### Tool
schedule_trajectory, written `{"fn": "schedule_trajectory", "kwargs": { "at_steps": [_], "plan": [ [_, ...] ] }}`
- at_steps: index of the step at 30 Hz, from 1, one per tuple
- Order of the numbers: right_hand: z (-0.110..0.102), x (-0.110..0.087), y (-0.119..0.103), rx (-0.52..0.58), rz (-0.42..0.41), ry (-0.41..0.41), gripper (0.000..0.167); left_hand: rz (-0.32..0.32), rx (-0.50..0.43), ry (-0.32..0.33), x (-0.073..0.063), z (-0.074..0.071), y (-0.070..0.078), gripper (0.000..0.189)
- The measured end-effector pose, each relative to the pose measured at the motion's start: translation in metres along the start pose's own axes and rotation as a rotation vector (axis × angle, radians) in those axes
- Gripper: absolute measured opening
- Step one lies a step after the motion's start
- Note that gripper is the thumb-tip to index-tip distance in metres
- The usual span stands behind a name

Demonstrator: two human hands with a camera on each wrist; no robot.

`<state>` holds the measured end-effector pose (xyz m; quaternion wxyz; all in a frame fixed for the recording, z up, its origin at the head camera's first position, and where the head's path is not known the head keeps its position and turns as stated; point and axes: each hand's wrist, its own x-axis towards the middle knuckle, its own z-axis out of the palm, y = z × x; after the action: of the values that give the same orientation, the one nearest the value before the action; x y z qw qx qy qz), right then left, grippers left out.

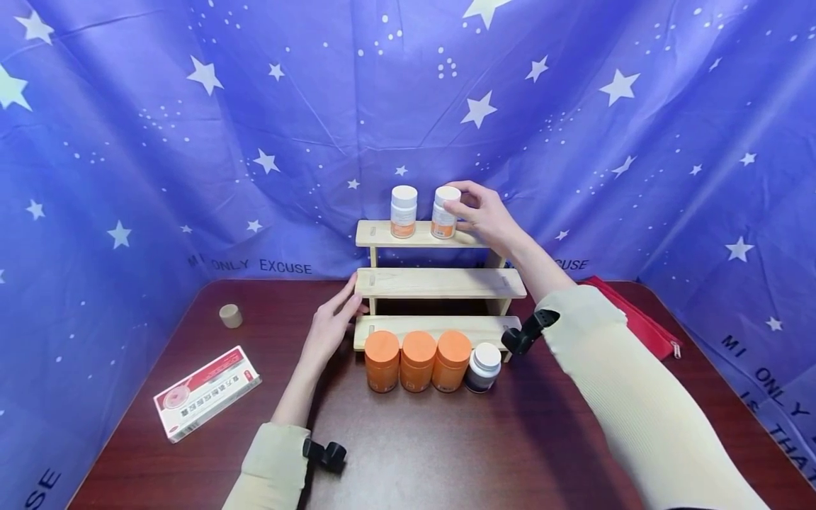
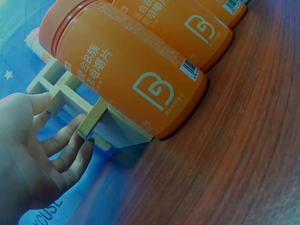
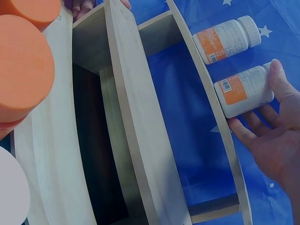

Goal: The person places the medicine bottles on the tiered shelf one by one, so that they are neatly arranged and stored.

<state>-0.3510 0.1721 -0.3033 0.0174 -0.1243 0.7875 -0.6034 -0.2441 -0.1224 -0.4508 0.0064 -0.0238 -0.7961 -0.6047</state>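
Note:
A three-tier wooden display stand point(image 1: 440, 283) stands at the table's far side. My right hand point(image 1: 487, 216) holds a small white pill bottle point(image 1: 445, 212) with an orange band at the top tier, thumb by its cap and fingers behind. In the right wrist view, the bottle's base is at the shelf surface. A matching white bottle point(image 1: 404, 212) stands upright just left of it. My left hand point(image 1: 331, 322) grips the left end of the middle tier; its fingers point(image 2: 77, 161) curl by the wood. Orange jars point(image 2: 131, 75) stand in front of the bottom tier.
A dark bottle with a white cap point(image 1: 483, 368) stands right of the three orange jars. At left lie a red-and-white medicine box point(image 1: 207, 393) and a small beige cylinder point(image 1: 231, 316). A red zip pouch point(image 1: 637, 319) lies at right. Blue star-patterned cloth point(image 1: 331, 106) hangs behind.

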Motion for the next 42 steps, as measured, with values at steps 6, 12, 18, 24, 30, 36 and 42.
{"fn": "schedule_trajectory", "kwargs": {
  "at_steps": [6, 12, 18, 24, 30, 36, 42],
  "plan": [
    [0.001, -0.001, 0.000, -0.001, 0.009, 0.005, 0.042, 0.019, -0.026, 0.003, 0.001, 0.000, -0.001, 0.051],
    [0.001, -0.002, 0.000, -0.018, 0.008, 0.010, 0.045, 0.016, -0.021, 0.008, 0.001, 0.001, -0.001, 0.050],
    [0.000, -0.004, 0.003, -0.048, 0.011, 0.010, 0.049, 0.016, -0.019, 0.017, 0.000, 0.002, -0.001, 0.050],
    [-0.003, -0.009, 0.005, -0.025, 0.015, 0.006, 0.058, 0.015, -0.023, 0.013, 0.001, 0.002, -0.002, 0.050],
    [-0.003, -0.019, 0.010, 0.005, 0.005, 0.042, 0.061, 0.018, -0.024, 0.015, 0.000, 0.001, -0.001, 0.050],
    [-0.005, -0.036, 0.016, 0.041, -0.033, 0.092, 0.062, 0.026, -0.020, 0.010, 0.001, 0.001, -0.003, 0.050],
    [-0.010, -0.060, 0.023, 0.126, -0.087, 0.135, 0.062, 0.021, -0.021, 0.009, 0.001, 0.002, -0.003, 0.051]
  ]
}}
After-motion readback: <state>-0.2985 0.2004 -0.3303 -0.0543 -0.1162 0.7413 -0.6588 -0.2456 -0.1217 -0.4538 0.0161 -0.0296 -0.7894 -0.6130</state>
